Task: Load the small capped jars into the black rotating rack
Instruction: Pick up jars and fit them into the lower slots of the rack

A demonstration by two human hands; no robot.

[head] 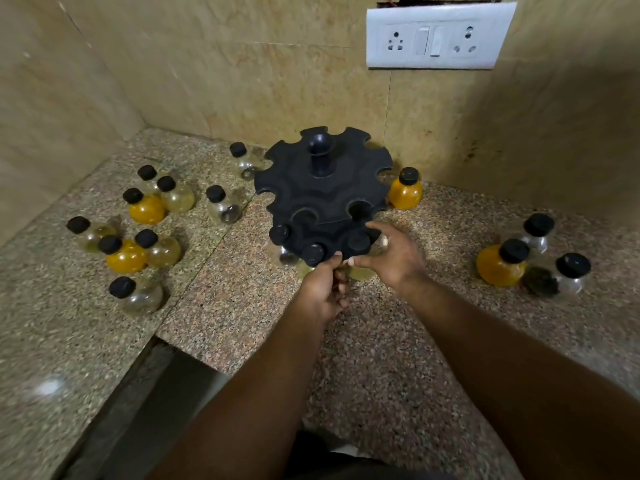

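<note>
Here, black rotating rack standing on the speckled counter, three capped jars sitting in its near slots, left hand pinching the rim, right hand spreading open beside it, gripping nothing clearly, loose jars waiting left and right.

You have a speckled granite countertop, beige marble-look wall tiles, and a white plastic switch-and-socket plate mounted upper right.
</note>
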